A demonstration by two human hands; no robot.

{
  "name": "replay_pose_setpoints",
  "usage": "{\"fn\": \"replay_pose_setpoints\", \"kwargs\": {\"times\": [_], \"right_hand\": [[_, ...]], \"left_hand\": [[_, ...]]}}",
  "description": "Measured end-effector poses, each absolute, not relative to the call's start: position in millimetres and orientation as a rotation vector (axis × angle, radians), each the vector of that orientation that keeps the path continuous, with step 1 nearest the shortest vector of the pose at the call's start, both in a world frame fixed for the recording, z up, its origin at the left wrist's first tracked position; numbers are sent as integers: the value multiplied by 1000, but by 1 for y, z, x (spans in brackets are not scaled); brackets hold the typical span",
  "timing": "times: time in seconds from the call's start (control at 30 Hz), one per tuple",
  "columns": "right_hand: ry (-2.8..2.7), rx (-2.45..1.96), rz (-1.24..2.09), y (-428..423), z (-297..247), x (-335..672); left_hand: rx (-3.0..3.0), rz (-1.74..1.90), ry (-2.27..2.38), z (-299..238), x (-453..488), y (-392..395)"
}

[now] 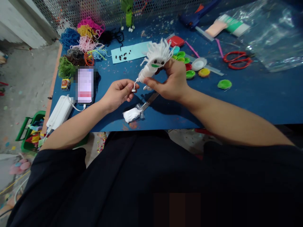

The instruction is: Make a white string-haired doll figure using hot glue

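A white doll (148, 70) with white yarn hair, dark eyes and a green mouth is held tilted above the blue table. My right hand (174, 78) is wrapped round its body, thumb in front. With thumb and fingertips, my left hand (120, 92) pinches one thin white leg with a small foot at the doll's lower end. Below the doll lies a clear plastic wrap of white clay-like material (131, 115). A flat metal strip (151, 100) touches that packet and is partly hidden by my right hand's side.
Yarn bundles (68, 37), a phone (85, 85) and a white power bank (60, 112) lie left. Behind is a light-blue strip (139, 52) with small black beads. To the right are colored clay pieces (190, 74), red scissors (238, 60), a blue glue gun (193, 20) and a plastic bag (276, 37).
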State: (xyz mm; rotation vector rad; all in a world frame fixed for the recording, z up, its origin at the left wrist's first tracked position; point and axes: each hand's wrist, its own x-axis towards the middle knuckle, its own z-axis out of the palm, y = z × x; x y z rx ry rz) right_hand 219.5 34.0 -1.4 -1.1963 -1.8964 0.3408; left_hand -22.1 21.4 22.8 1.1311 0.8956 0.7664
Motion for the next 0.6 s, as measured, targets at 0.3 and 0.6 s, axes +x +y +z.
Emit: {"fn": "replay_pose_setpoints", "kwargs": {"times": [0.3,0.6], "right_hand": [[-1826,-1037,268,43,-11,217],[-1846,-1091,275,41,-8,217]], "left_hand": [[1079,706,969,23,-23,24],[1087,705,1001,29,-21,22]]}}
